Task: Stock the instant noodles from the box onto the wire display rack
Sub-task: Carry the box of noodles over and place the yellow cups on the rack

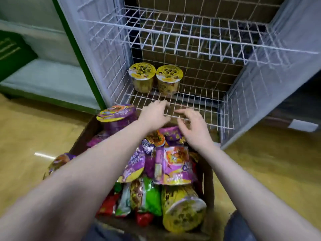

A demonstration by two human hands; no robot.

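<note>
A white wire display rack [191,105] stands in front of me. Two yellow noodle cups [141,76] [169,79] sit side by side at the back left of its lower shelf. Below it, a cardboard box [81,138] holds several purple, green, red and yellow noodle cups and packets. My left hand [153,113] hovers over the lower shelf's front edge, fingers loosely curled, holding nothing. Beside it, my right hand [192,126] hangs above the box's far end with fingers relaxed and nothing in it.
The rack's upper wire shelf [191,37] carries nothing, with brown cardboard behind it. A purple cup [118,115] stands high at the box's far left corner. A green-framed cabinet [52,72] is at the left. Wooden floor surrounds the box.
</note>
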